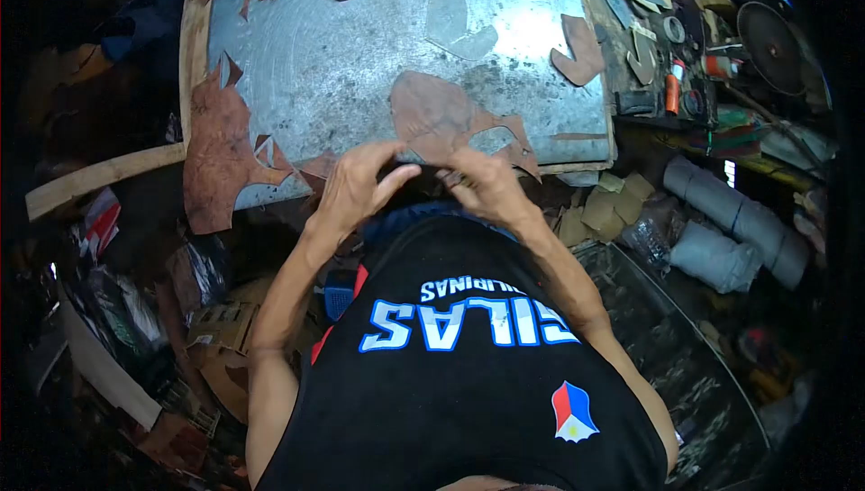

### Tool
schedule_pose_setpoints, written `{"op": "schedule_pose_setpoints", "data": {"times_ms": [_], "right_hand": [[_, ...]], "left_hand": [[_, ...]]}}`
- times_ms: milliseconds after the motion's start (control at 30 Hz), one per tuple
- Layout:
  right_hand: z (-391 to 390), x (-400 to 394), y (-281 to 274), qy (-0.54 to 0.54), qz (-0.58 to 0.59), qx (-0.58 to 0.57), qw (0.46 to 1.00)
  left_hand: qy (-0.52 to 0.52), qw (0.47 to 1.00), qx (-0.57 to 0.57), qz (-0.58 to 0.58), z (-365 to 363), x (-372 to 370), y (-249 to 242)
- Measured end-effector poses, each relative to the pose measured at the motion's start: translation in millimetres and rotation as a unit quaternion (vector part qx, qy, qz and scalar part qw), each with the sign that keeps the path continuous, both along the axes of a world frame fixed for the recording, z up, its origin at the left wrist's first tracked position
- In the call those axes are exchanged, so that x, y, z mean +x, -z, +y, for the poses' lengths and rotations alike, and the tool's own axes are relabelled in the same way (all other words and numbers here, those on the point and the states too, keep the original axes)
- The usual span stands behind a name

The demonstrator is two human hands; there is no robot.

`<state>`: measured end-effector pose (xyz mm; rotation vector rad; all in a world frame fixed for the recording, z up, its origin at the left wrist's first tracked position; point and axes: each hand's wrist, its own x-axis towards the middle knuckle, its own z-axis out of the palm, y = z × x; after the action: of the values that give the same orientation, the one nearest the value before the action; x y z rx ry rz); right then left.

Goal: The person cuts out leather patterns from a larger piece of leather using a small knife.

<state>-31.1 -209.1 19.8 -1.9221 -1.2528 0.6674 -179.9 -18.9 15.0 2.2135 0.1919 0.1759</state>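
A brown leather piece [431,105] lies on the metal-topped table, its near end reaching the table's front edge between my hands. My left hand [368,176] is at that edge, its fingertips at the leather's left corner and the thumb stretched apart below. On the other side, my right hand [487,186] has its fingers bent and drawn together by the leather's near edge. Something dark shows at its fingertips, too small to name. A cut leather offcut [514,138] with a hole extends from beside my right hand.
The metal tabletop [329,68] carries a large leather scrap [216,153] at left, hooked leather cutouts [577,51] at right and a grey template [459,27]. Tools, a tape roll [674,30] and an orange bottle [673,87] crowd the right bench. Wrapped rolls [734,212] lie below it.
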Motion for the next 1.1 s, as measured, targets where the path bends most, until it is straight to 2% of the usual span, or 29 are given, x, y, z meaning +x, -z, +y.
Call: {"op": "schedule_pose_setpoints", "data": {"times_ms": [33,67,100,167,200,233,300,367,433,467,500,567,633,667,700,767,833,900,1100], "right_hand": [[-4.8,6.9,-0.2,0.039,0.0,-0.018,0.999],[-10.5,13.1,10.5,0.114,0.0,0.016,0.993],[-19.0,24.6,18.5,0.174,0.035,-0.018,0.984],[-25.6,49.2,7.3,0.289,0.163,-0.07,0.941],[-33.6,61.8,13.4,0.303,0.151,-0.066,0.939],[-42.4,74.7,23.9,0.342,0.178,-0.052,0.921],[-62.5,98.8,30.1,0.387,0.206,-0.039,0.898],[-72.0,113.9,32.9,0.404,0.077,-0.081,0.908],[-78.5,120.6,35.2,0.401,-0.004,-0.094,0.911],[-85.6,123.9,51.6,0.351,-0.292,-0.047,0.888],[-81.3,118.1,39.1,0.368,-0.26,-0.081,0.889],[-71.0,108.9,17.5,0.377,-0.055,-0.128,0.916],[-50.9,97.1,4.1,0.281,0.032,-0.248,0.926],[-39.5,86.6,3.0,0.235,0.002,-0.25,0.939],[-32.6,80.7,11.1,0.207,0.105,-0.232,0.945],[-26.9,67.1,34.8,0.136,-0.067,-0.112,0.982],[-14.6,58.5,36.1,0.121,-0.089,-0.11,0.983],[-8.5,53.0,39.3,0.11,-0.113,-0.107,0.982],[-8.1,50.6,49.7,0.128,-0.164,-0.117,0.971]], "left_hand": [[-0.061,0.998,0.024,0.021,0.6,8.3,3.5],[-0.12,0.991,0.048,0.041,1.4,15.5,7.5],[-0.115,0.992,0.047,0.038,1.9,21.2,19.4],[-0.138,0.959,0.246,0.039,-2.1,36.7,55.3],[-0.119,0.96,0.24,0.082,-5.6,46.1,64.3],[-0.11,0.963,0.238,0.065,-3.1,61.9,65.5],[-0.026,0.965,0.248,0.078,-3.6,79.3,67.4],[-0.008,0.956,0.281,0.079,6.8,95.2,65.6],[0.034,0.96,0.261,0.096,15.0,102.7,58.6],[0.03,0.959,0.262,0.108,18.6,104.3,56.6],[0.033,0.956,0.272,0.104,22.4,106.9,54.6],[0.036,0.954,0.281,0.102,29.4,113.3,51.2],[0.024,0.95,0.263,0.168,34.6,115.5,51.3],[0.01,0.953,0.276,0.127,33.1,115.6,54.0],[0.01,0.953,0.273,0.131,28.8,118.2,54.0],[-0.021,0.944,0.306,0.123,17.0,129.1,52.6],[-0.039,0.939,0.324,0.11,6.9,136.8,61.3],[-0.07,0.92,0.353,0.153,-0.4,144.5,59.1],[-0.075,0.899,0.349,0.255,-5.9,154.9,55.6]]}}
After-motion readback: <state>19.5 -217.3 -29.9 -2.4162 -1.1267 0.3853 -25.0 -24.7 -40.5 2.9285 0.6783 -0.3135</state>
